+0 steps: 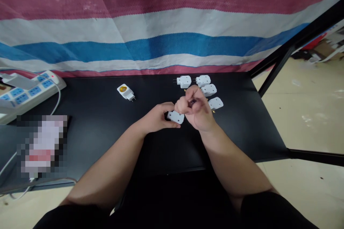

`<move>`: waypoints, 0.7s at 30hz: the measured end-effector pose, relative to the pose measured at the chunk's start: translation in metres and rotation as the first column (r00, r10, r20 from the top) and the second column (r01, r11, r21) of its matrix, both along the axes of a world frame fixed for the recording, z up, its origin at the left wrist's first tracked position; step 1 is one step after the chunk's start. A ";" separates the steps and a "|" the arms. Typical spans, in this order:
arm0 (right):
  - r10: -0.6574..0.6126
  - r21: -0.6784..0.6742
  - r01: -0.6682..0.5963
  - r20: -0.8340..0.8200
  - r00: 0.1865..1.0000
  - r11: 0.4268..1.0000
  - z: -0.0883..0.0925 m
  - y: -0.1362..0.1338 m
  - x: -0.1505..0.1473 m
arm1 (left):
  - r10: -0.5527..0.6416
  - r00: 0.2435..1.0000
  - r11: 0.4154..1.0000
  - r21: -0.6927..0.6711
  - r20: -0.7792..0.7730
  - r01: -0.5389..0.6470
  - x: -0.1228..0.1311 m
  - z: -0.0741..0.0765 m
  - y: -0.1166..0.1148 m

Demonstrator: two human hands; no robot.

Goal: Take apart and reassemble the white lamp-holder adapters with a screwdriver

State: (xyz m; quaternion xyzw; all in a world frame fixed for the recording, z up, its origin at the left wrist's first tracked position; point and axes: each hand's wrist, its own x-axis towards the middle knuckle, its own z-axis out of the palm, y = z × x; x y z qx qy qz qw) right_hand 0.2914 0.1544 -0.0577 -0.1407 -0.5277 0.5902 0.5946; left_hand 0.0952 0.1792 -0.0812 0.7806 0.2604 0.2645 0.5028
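My left hand (158,118) grips a small white plug adapter (176,117) against the black table (107,132), fingers curled round it. Just right of it, my right hand (195,109) is closed in a fist round a small dark object whose tip shows between the fingers, held right over the adapter. Behind my hands lie several more white plug adapters (184,81) in a loose group. One white adapter with an orange round part (125,91) lies alone to the left.
A white power strip with blue sockets (29,91) and its cable sit at the table's left end, next to a blurred-out object (41,145). A striped tarp (161,25) hangs behind the table. A black frame bar (295,43) stands at right over bare floor.
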 end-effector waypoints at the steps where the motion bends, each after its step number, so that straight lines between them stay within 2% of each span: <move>1: -0.036 -0.007 0.036 -0.004 0.999 0.999 0.000 0.000 -0.002 | 0.004 1.000 1.000 -0.002 0.002 -0.004 0.000 0.000 0.000; 4: -0.115 -0.022 0.116 0.040 0.993 0.993 -0.001 0.001 -0.004 | 0.008 1.000 1.000 -0.012 0.019 -0.008 0.000 -0.001 0.000; 8: -0.049 -0.110 0.059 0.092 0.995 0.992 0.001 -0.001 -0.002 | 0.001 1.000 1.000 -0.003 0.018 -0.001 -0.001 -0.001 0.000; 10: -0.050 -0.169 0.059 0.058 0.997 0.984 0.008 -0.002 0.000 | 0.006 1.000 1.000 0.020 0.009 -0.006 -0.001 -0.001 0.001; 15: -0.197 -0.274 0.183 -0.023 0.980 0.944 0.029 -0.004 0.004 | 0.072 0.997 0.993 0.092 0.012 -0.072 -0.002 -0.005 0.003; 18: -0.225 -0.268 0.212 -0.017 0.974 0.940 0.032 -0.003 0.005 | 0.111 0.994 0.987 0.116 0.002 -0.110 -0.001 -0.006 0.002; 21: -0.215 -0.226 0.212 0.011 0.976 0.951 0.028 0.000 0.004 | 0.118 0.993 0.983 0.142 0.014 -0.118 0.000 -0.005 0.002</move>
